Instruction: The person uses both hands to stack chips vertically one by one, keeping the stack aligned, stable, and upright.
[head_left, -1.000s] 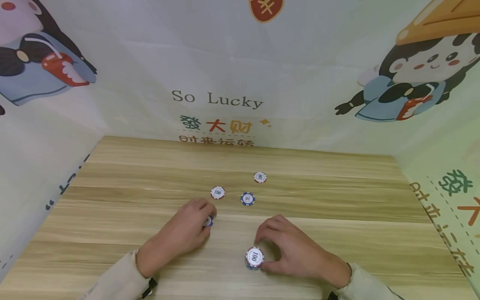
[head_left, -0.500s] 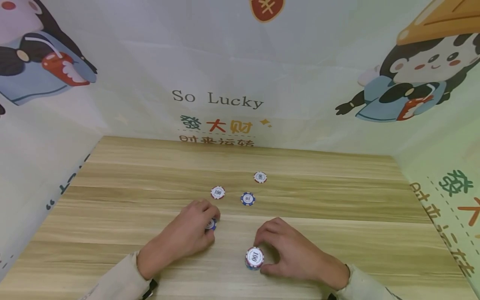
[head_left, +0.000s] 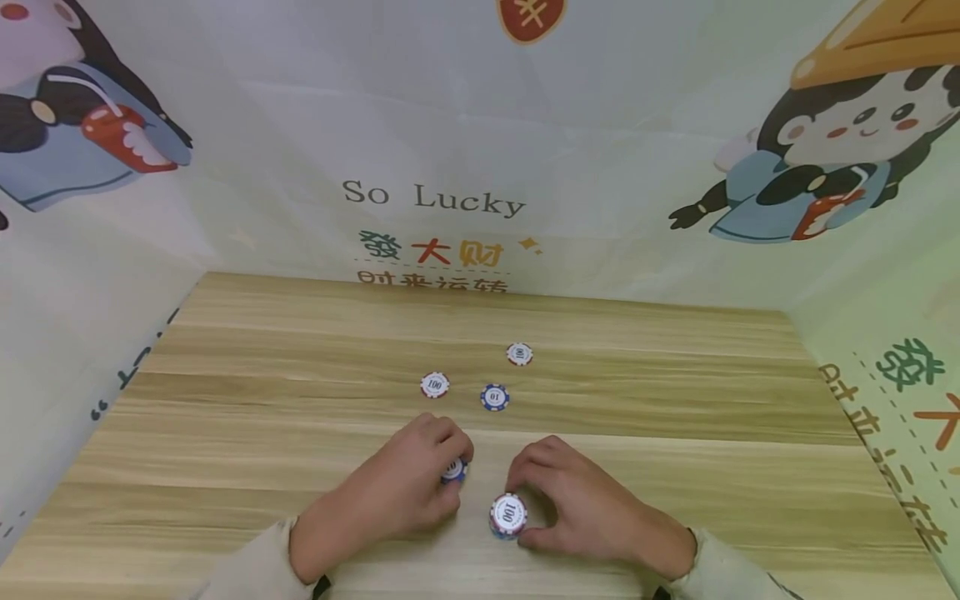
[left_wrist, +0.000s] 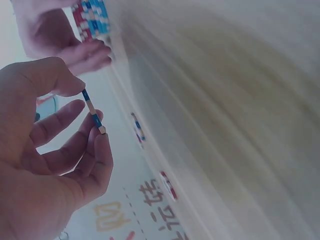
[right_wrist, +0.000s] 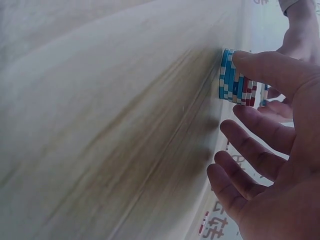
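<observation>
My left hand (head_left: 405, 475) pinches a blue poker chip (head_left: 453, 470) by its edge, just left of a short stack of poker chips (head_left: 509, 516). In the left wrist view the held chip (left_wrist: 93, 111) is seen edge-on, between thumb and fingertips and above the table. A white-and-red 100 chip tops the stack; the right wrist view shows red chips over blue ones. My right hand (head_left: 585, 504) curves round the stack's right side. Its thumb and index finger hold the stack (right_wrist: 236, 80), and the other fingers are spread apart from it.
Farther back on the wooden table (head_left: 675, 375) lie three single chips: a red-edged 100 chip (head_left: 435, 385), a blue 10 chip (head_left: 495, 397) and another red-edged 100 chip (head_left: 520, 354). A printed cloth (head_left: 637, 150) stands around the table's back and sides.
My left hand has carried the blue chip to the right and nearer to me, closer to the stack. The right hand stays at the stack, almost unmoved.
</observation>
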